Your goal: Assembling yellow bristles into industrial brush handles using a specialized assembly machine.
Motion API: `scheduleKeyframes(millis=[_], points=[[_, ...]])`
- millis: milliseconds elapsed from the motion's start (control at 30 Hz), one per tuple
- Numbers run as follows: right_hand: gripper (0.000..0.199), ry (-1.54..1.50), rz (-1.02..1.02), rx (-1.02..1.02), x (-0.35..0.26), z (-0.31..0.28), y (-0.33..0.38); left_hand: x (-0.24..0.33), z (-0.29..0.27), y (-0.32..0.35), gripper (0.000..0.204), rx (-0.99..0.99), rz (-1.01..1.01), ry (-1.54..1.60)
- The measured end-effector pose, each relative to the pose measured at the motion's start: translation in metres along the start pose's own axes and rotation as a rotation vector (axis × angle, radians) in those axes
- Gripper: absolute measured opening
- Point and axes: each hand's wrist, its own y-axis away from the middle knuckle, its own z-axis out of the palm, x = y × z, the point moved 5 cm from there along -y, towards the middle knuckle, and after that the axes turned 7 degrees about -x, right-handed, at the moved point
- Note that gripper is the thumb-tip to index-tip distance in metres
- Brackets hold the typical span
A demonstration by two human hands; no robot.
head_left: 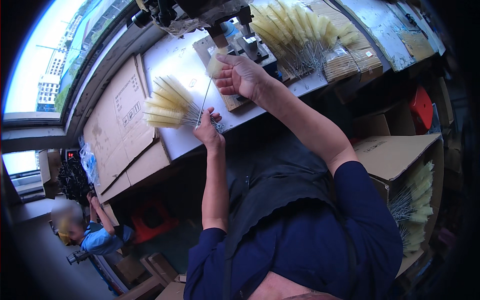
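Observation:
A bottle brush with pale yellow bristles [215,66] and a long thin wire handle stands slanted under the bench machine [220,40]. My left hand [208,131] is closed round the lower part of its wire, close to the table's front edge. My right hand [242,76] is up by the bristle end, palm showing, fingers apart and loosely bent. Its thumb and fingertips are at the bristles; whether they press on them is hard to see. Beside my left hand, a fanned pile of similar brushes [170,102] lies on the white table [175,55], wire ends toward the hand.
A larger heap of brushes [300,30] lies right of the machine, on cardboard [367,57]. Flattened cartons [120,120] cover the table's left end. An open carton [400,155] holding more brushes [412,210] stands at my right. Another person [102,240] works at far left.

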Motion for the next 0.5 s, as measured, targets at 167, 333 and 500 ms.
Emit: scheduleKeyframes(millis=[167, 333, 500], points=[[0.031, 0.048, 0.000, 0.003, 0.024, 0.006, -0.007, -0.002, -0.003, -0.002, 0.014, 0.014, 0.006, 0.022], [0.027, 0.076, -0.096, -0.061, 0.031, -0.002, 0.011, -0.005, -0.007, -0.005, 0.013, 0.001, 0.006, 0.003], [0.044, 0.021, -0.114, -0.073, 0.011, -0.045, 0.022, -0.002, -0.004, -0.003, 0.014, -0.020, -0.013, 0.049]])
